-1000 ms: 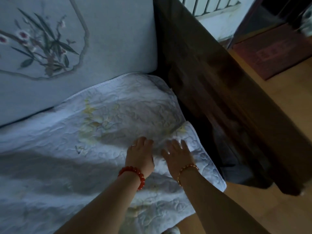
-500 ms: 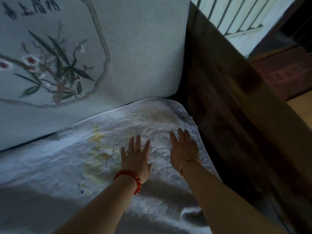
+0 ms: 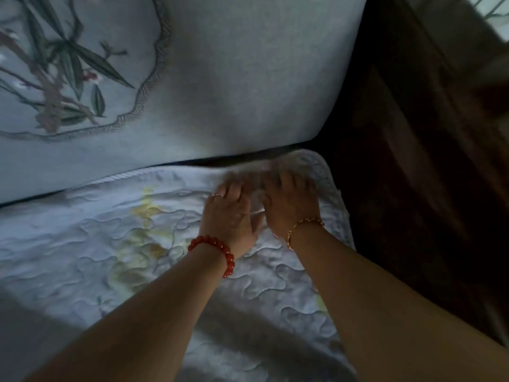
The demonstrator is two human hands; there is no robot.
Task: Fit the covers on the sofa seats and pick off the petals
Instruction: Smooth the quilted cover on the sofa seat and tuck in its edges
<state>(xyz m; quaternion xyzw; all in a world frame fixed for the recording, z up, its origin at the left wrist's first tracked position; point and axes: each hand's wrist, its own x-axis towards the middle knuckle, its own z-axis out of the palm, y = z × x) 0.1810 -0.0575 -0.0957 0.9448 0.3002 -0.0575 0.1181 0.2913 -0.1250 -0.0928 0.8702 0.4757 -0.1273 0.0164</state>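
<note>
1. The white quilted cover (image 3: 137, 257) lay spread over the sofa seat, its back corner near the dark wooden armrest (image 3: 413, 161)
2. The left hand (image 3: 230, 213) and right hand (image 3: 289, 205) rested side by side on that corner
3. Motion blur hid both hands' fingers, so I could not tell whether they gripped
4. The embroidered back cushion (image 3: 220, 78) stood just behind

There is a single view, worn on the person's head, looking forward and steeply down at the back corner of the sofa seat, close in. The quilted seat cover (image 3: 165, 244) fills the lower frame; above it rises the embroidered back cushion (image 3: 234, 78), and to the right of the cover runs the dark wooden armrest (image 3: 413, 161). Both forearms reach in from the bottom edge toward that corner. The fingers blur there.
</note>
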